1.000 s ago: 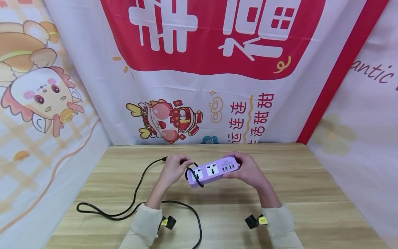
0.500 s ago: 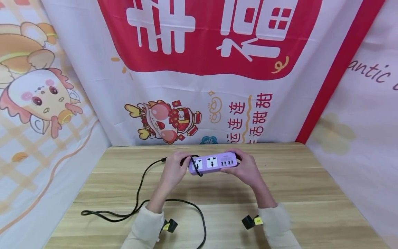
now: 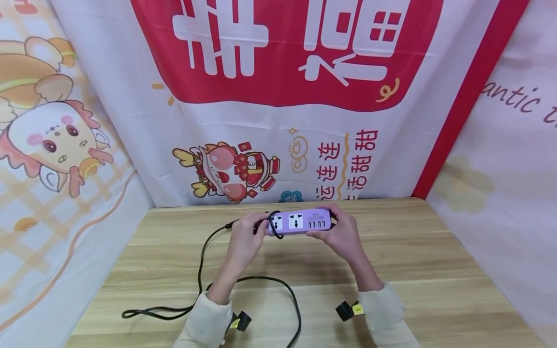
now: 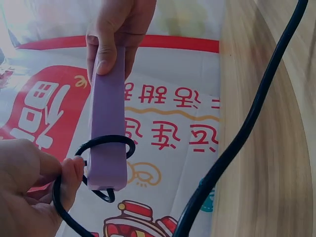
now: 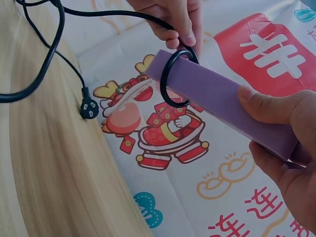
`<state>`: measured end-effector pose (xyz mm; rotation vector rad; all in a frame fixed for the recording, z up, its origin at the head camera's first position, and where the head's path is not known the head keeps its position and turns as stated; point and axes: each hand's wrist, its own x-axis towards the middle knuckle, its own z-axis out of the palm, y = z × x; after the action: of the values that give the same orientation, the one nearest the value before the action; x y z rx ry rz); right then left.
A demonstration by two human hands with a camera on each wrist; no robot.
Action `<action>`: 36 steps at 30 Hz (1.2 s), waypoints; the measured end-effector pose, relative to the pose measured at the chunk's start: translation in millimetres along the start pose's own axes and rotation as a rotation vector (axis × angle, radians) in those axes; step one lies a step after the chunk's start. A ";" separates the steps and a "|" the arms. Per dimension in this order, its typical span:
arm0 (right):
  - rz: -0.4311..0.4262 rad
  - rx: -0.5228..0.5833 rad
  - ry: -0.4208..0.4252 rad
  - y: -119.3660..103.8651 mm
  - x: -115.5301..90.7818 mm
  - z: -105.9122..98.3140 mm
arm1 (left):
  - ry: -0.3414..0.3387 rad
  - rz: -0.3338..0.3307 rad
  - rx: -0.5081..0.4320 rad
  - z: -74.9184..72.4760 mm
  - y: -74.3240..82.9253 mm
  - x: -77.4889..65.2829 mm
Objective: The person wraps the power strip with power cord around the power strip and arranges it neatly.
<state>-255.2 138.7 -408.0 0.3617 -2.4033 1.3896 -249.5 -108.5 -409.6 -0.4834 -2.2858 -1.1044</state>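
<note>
A purple power strip [image 3: 306, 220] is held up above the table, its white sockets and USB ports facing the head camera. My right hand [image 3: 344, 236] grips its right end, thumb and fingers on opposite sides. At the other end, my left hand [image 3: 246, 240] pinches the black cord [image 4: 58, 195] between thumb and fingers. One turn of that cord makes a loop [image 5: 168, 79] around the strip's left end, close to where it enters the housing. The cord's black plug [image 5: 89, 104] shows on the table in the right wrist view.
More of the cord trails over the wooden table [image 3: 413, 270] to the left and front, with a folded bend [image 3: 150, 311] at the left. Printed cloth [image 3: 270, 116] hangs behind the table, and similar cloth panels stand at both sides.
The strip has risen toward the back and turned from slanted to nearly level. My left hand has closed in on its left end, still with the cord. The cord on the table has shifted right.
</note>
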 end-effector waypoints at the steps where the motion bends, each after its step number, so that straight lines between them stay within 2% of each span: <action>1: -0.004 0.000 0.010 0.2 -0.4 0.1 | -0.006 -0.018 -0.031 -0.1 1.1 -0.4; 10: -0.034 0.006 0.106 1.7 -0.3 -1.4 | -0.102 -0.262 -0.353 -2.0 18.4 -2.3; 15: -0.048 0.024 0.141 2.8 2.0 -4.3 | -0.141 -0.318 -0.463 0.1 20.1 -3.6; 21: 0.036 0.122 0.153 4.5 3.8 -5.2 | -0.165 -0.409 -0.560 -1.8 21.1 -3.7; 25: 0.100 0.161 0.162 4.5 5.2 -5.8 | -0.205 -0.409 -0.555 -0.5 17.8 -3.6; 31: 0.270 0.217 0.162 3.2 5.1 -6.7 | -0.276 -0.352 -0.494 5.8 11.4 -6.1; 36: 0.312 0.293 0.185 3.1 6.7 -4.2 | -0.350 -0.313 -0.491 9.2 7.5 -9.7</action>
<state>-261.9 143.5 -405.7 -0.0780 -2.1735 1.8298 -240.8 -97.4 -415.8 -0.5492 -2.4319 -1.8883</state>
